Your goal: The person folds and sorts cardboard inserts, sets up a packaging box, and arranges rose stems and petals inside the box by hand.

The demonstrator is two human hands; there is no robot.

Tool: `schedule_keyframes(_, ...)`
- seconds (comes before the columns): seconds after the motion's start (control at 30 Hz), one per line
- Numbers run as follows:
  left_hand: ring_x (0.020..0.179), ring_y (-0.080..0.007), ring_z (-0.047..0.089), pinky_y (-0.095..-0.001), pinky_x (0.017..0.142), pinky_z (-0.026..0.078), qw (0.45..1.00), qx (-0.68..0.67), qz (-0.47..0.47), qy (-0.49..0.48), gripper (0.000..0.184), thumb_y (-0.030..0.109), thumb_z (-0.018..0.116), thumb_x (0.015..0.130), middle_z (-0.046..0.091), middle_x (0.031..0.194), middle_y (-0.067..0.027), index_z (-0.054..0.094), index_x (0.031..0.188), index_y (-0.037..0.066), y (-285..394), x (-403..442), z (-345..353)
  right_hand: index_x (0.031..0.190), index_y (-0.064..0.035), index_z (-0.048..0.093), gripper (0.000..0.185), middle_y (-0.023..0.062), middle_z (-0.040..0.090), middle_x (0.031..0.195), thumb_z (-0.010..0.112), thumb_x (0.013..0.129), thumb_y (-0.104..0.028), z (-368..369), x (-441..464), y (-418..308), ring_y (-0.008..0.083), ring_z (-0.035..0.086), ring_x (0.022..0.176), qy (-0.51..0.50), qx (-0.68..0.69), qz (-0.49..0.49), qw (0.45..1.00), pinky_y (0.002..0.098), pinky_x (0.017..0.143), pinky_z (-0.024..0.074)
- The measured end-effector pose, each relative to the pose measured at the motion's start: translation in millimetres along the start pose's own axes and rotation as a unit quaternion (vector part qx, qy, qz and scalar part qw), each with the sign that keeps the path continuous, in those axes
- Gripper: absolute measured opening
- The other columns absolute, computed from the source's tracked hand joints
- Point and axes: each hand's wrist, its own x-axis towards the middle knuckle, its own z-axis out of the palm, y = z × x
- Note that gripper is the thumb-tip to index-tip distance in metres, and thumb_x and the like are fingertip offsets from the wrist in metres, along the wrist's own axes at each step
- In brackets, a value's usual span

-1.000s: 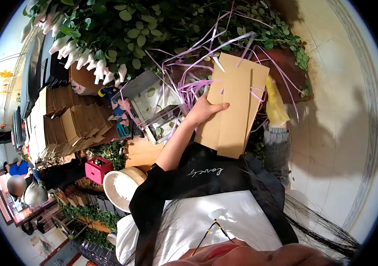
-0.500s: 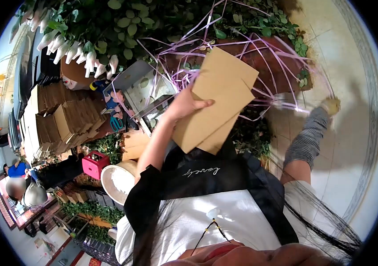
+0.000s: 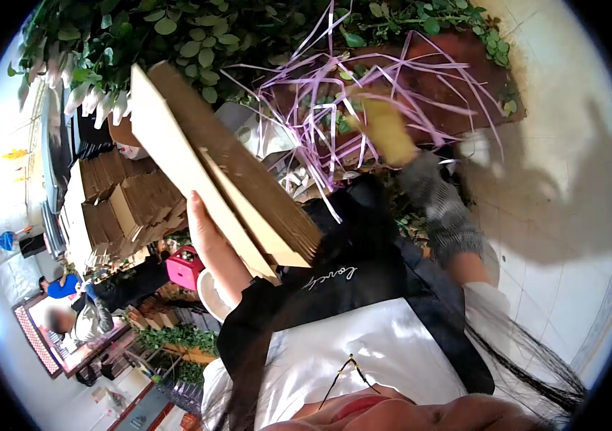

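A mass of leafy stems spreads well beyond the left hand's grip, its white-wrapped buds ahead and to the left. The tall stack of folded cardboard stands left of that grip. Purple straps lie tangled ahead and to the right of it, over a reddish-brown surface. Rising forward from the grip is the tilted bundle of cardboard pieces, with the left hand clamped on its left side, near the lower end. A pale bucket, partly hidden by the forearm, and a pink box sit just behind the grip. The yellow-gloved right hand, blurred, is among the straps, well apart from the bundle; whether its fingers are closed on anything I cannot tell
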Motion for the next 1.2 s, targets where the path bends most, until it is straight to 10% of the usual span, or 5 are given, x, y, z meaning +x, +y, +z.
schedule_keyframes(0.17,0.102,-0.0225,0.062,-0.0352,0.09,0.05,0.997,-0.026,0.016,0.071,0.053,0.025,0.065,0.09,0.062,0.119,-0.013,0.051,0.13,-0.006,5,-34,-22,0.141,-0.0225,0.05,0.057,0.0053,0.043,0.152,0.064,0.087,-0.014,120,33,-41,0.0247,0.027,0.146,-0.259,-0.08,-0.109,0.956,0.0439,0.119,0.0259)
schedule_keyframes(0.37,0.102,-0.0224,0.062,-0.0351,0.09,0.05,0.996,-0.04,0.008,0.081,0.053,0.026,0.065,0.09,0.063,0.119,-0.013,0.051,0.13,-0.006,-3,-38,-23,0.112,-0.0147,0.067,0.027,0.0096,0.066,0.107,0.063,0.086,-0.012,74,14,43,0.0258,0.064,0.098,0.05,-0.039,-0.18,0.982,0.0402,0.091,0.0523)
schedule_keyframes(0.53,0.101,-0.0223,0.062,-0.0351,0.09,0.05,0.997,-0.054,-0.012,0.049,0.052,0.026,0.064,0.09,0.063,0.118,-0.0129,0.051,0.129,-0.006,-14,-17,-8,0.118,-0.0133,0.064,0.031,0.0126,0.066,0.111,0.064,0.087,-0.015,-89,-161,140,0.0278,0.063,0.1,0.181,-0.265,0.263,0.91,0.0412,0.091,0.0518)
schedule_keyframes(0.8,0.101,-0.0222,0.062,-0.0351,0.089,0.05,0.997,-0.073,-0.029,0.023,0.052,0.026,0.064,0.09,0.063,0.118,-0.0129,0.051,0.129,-0.006,-19,14,9,0.127,-0.011,0.059,0.04,0.0175,0.064,0.116,0.065,0.089,-0.018,-190,-485,123,0.0311,0.063,0.104,-0.184,-0.274,0.749,0.574,0.0428,0.091,0.0512)
schedule_keyframes(1.2,0.101,-0.022,0.062,-0.0351,0.089,0.05,0.99,-0.073,0.03,0.116,0.051,0.026,0.063,0.091,0.063,0.117,-0.0127,0.051,0.129,-0.006,14,-13,-34,0.147,-0.0114,0.039,0.069,0.0221,0.051,0.139,0.068,0.086,-0.027,35,92,-54,0.0405,0.048,0.128,-0.151,0.081,-0.023,0.985,0.0468,0.104,0.0403)
